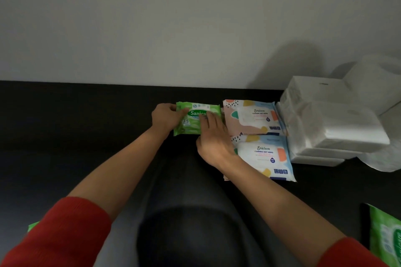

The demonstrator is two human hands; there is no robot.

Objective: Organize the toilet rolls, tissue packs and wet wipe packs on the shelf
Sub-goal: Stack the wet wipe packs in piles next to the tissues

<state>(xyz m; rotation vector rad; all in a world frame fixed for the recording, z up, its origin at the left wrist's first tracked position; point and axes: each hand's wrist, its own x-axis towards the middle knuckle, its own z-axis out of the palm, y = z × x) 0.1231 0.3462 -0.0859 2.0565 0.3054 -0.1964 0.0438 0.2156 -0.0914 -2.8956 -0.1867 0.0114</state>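
Note:
A small green wet wipe pack [195,118] lies flat on the dark shelf [86,115] near the back wall. My left hand [166,118] grips its left end, and my right hand [213,136] rests on its right half with fingers spread over the top. Just right of it lie two pastel wet wipe packs, one behind [251,117] and one in front [263,157], both flat. Further right, white tissue packs [334,123] are stacked, with a toilet roll [377,80] behind them.
Another green wipe pack [386,238] shows at the lower right edge, and a green corner [32,226] peeks out by my left sleeve. My dark-trousered knee [191,223] fills the bottom centre. The white wall [173,28] backs the shelf.

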